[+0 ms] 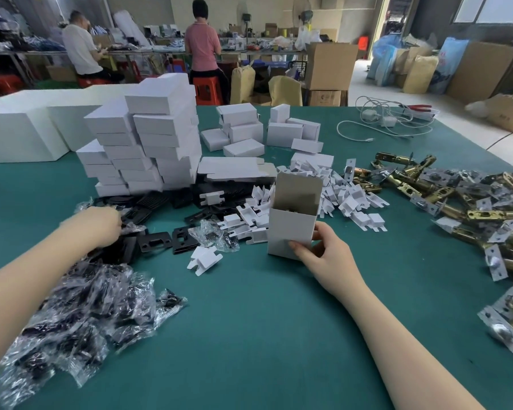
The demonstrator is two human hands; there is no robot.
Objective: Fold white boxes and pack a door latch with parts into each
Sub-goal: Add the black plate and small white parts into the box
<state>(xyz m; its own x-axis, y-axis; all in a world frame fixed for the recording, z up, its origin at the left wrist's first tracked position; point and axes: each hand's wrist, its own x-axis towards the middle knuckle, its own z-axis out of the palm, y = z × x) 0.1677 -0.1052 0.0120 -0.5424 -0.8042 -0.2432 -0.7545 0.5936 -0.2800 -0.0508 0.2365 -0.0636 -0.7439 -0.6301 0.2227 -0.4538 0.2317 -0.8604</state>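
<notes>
The right hand (323, 251) grips an upright white box (292, 220) standing on the green tabletop (249, 335), top flap open, brass showing inside. The left hand (101, 223) reaches over the black plates (157, 241); its fingers are hidden, so its grip cannot be told.

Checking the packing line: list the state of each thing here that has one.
open white box: upright, top flap up, brass part inside
right hand: grips the box's lower end
left hand: reaching into the black plates, grip unclear
stacked white boxes: closed
flat box blanks: unfolded
brass door latches: loose pile, unpacked
screw bags: sealed, heaped
</notes>
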